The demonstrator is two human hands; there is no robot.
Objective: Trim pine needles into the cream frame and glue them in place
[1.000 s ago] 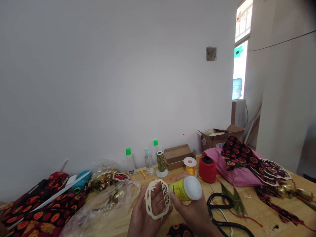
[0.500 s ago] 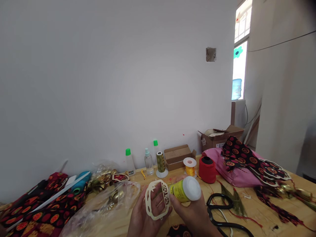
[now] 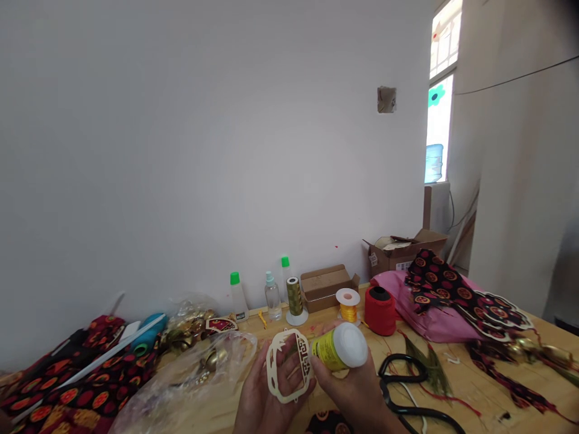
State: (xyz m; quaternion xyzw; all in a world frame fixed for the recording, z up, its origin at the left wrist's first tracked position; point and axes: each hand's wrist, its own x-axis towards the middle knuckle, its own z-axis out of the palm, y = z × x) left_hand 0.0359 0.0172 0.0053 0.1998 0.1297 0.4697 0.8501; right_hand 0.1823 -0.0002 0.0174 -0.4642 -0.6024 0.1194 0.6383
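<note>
My left hand [image 3: 257, 395] cradles a pale wooden openwork frame [image 3: 272, 377] with a fretwork pattern along its right side; my fingers show through its opening. Gripped in my right hand [image 3: 350, 392] is a bottle with a yellow-green label [image 3: 326, 352], tipped over so its round white end points up and right. The bottle's other end is close to the frame's right edge; I cannot tell whether they touch. Dark patterned fabric [image 3: 329, 423] lies below my hands. To the right are black-handled scissors [image 3: 404, 365], their blades hidden.
Behind my hands stand a green-capped bottle [image 3: 237, 298], a spray bottle [image 3: 272, 300], an olive thread cone [image 3: 295, 298], a yellow cord spool [image 3: 348, 310] and a red thread cone [image 3: 380, 316]. A plastic bag [image 3: 181, 380] lies left; pink cloth [image 3: 423, 313] and a cardboard box [image 3: 389, 256] are right.
</note>
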